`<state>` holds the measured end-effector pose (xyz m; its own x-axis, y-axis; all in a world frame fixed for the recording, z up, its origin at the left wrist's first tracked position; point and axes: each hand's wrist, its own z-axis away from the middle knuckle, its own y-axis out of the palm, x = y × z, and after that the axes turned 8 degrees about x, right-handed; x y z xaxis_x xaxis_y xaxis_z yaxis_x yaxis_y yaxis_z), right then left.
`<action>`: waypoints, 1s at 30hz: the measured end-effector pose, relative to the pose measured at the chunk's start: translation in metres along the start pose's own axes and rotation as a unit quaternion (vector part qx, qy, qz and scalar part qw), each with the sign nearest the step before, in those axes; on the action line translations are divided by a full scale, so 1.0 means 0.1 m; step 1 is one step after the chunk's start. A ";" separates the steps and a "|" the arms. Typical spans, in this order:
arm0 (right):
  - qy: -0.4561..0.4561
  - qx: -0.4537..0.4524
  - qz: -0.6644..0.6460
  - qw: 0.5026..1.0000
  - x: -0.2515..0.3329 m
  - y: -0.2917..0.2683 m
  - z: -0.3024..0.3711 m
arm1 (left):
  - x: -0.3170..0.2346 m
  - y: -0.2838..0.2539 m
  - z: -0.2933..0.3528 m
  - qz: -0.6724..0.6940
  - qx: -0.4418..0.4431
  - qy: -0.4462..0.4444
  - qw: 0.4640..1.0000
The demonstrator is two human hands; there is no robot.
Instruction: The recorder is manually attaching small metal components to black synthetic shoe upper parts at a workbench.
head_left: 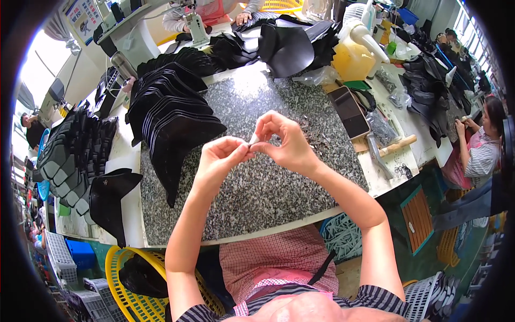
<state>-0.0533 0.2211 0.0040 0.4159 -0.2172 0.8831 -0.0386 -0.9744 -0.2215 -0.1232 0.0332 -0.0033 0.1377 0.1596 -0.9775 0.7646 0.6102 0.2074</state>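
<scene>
My left hand and my right hand meet fingertip to fingertip above a speckled grey stone slab. Both are closed in a pinch, thumbs against forefingers. Between the tips shows a tiny dark bit, too small to name. To the left of my left hand, a fanned row of black leather-like cut pieces lies over the slab's edge. Small dark scraps are scattered on the stone beside my right hand.
A phone, a curved metal tool and a wooden stick lie at the right. Behind them stands a jug of yellow liquid. More black pieces are stacked left. A yellow basket stands below; a co-worker's hand shows opposite.
</scene>
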 end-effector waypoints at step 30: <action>-0.195 0.057 0.174 0.963 -0.07 0.14 0.21 | 0.14 -0.13 0.20 -0.033 0.082 -0.043 0.995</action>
<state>-0.0379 0.2101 -0.0140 0.7069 -0.4698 0.5287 -0.1475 -0.8290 -0.5394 -0.1187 0.0123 -0.0204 0.1326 0.0516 -0.9898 0.8649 0.4818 0.1410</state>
